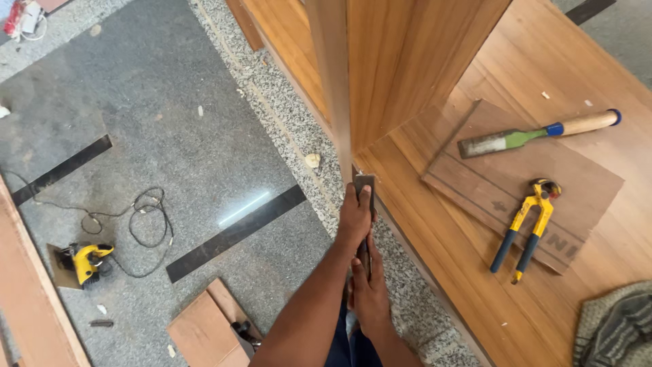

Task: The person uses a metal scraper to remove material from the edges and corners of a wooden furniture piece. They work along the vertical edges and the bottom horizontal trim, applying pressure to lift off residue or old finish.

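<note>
Seen from the head camera, both hands hold a narrow flat grey metal tool [365, 204] against the front edge of a tall brown wooden cabinet panel [407, 61]. The left hand [356, 216] wraps the tool's upper end, fingers curled tight around it and thumb pressed flat on its face. The right hand [370, 289] clasps the lower end, fingers closed about it. The tool's long axis runs almost straight away from the person, its upper end pointing at the base of the upright edge strip [333, 75].

Inside the cabinet, on its wooden floor [435, 224], lies a flat brown board [475, 183]. On the board rest a wooden-handled chisel with a green collar [536, 132] and yellow pincers with blue grips [530, 228], well apart.

On the grey stone floor [170, 122] sits a yellow power tool [85, 261] with a looped black cable [146, 224].
</note>
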